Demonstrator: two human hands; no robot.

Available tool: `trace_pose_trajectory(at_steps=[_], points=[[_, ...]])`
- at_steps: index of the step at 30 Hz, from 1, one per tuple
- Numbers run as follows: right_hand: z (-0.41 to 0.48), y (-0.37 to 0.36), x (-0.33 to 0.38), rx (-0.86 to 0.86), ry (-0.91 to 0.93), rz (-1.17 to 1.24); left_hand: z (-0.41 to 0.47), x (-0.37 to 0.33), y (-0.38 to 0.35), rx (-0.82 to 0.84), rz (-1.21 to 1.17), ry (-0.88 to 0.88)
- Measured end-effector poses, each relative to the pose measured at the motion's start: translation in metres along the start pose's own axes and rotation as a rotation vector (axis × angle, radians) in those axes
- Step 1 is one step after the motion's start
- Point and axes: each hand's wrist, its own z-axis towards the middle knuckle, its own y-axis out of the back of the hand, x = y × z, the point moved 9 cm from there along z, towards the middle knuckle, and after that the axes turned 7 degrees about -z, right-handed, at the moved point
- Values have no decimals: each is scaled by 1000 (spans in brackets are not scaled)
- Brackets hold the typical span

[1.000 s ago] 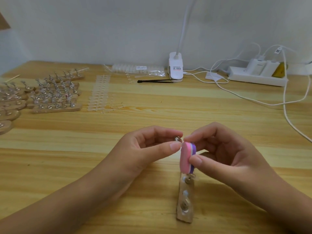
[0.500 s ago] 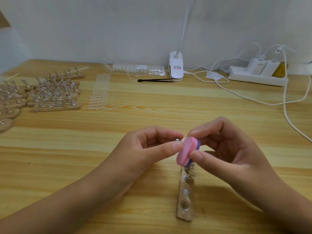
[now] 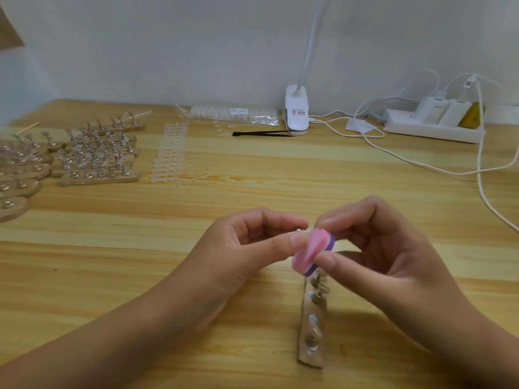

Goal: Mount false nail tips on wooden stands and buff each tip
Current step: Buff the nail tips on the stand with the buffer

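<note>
My left hand pinches a small metal nail holder between thumb and fingers; the nail tip on it is mostly hidden. My right hand pinches a pink and purple buffer block, whose pink face lies tilted against the holder's tip. Below both hands a wooden stand lies lengthwise on the table, with several metal holders and clear tips on it.
At the far left lie several more wooden stands loaded with holders. Strips of clear nail tips lie beside them. At the back are a bag of tips, black tweezers, a clip lamp, a power strip and white cables.
My right hand has tilted the buffer from upright to slanted and stroked it across the tip. My left hand keeps its hold in nearly the same place.
</note>
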Motion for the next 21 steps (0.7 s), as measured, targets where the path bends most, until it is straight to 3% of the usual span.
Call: trace_pose_trajectory(at_steps=[8,12,21], points=[[0,6,1,-75,17,11,0,1,1,-12,-16,10],[0,-5,-4,42,-34,-15,-1,0,-2,9,-29,12],[4,9,5,-64,3,-102,-3,0,-2,-8,56,1]])
